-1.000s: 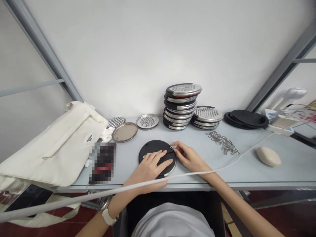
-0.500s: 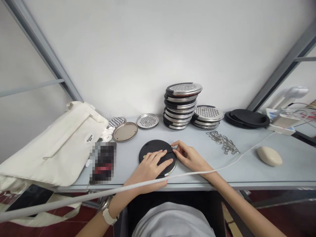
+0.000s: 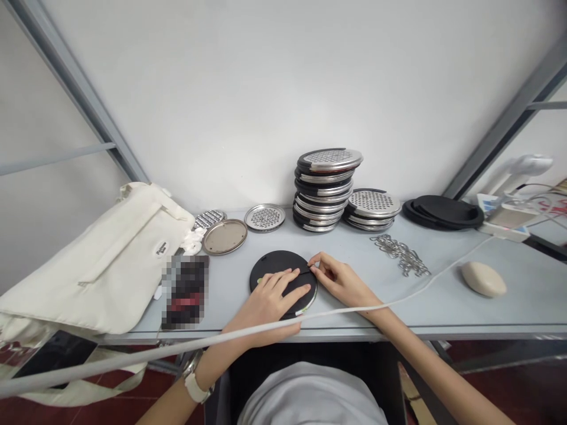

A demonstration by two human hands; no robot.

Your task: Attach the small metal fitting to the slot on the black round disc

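A round black disc (image 3: 277, 262) lies flat near the table's front edge, with a pale green-white strip showing along its lower right rim. My left hand (image 3: 279, 298) rests on it, fingers stretched out and spread over its top. At the disc's upper right edge, thumb and forefinger of my right hand (image 3: 330, 274) are pinched together on a small metal clip, mostly hidden by the fingertips. To the right lies a loose pile of similar-looking small metal clips (image 3: 401, 255).
Behind stand a tall stack of round metal graters with black rims (image 3: 325, 192) and a shorter stack (image 3: 374, 206). Black discs (image 3: 443, 212) lie far right, near a beige oval object (image 3: 484, 279). A white cable (image 3: 248, 328) crosses in front. A white bag (image 3: 110, 260) leans left.
My right fingertips have shifted very slightly at the disc's edge, covering the metal glint seen before. My left hand stays in place.
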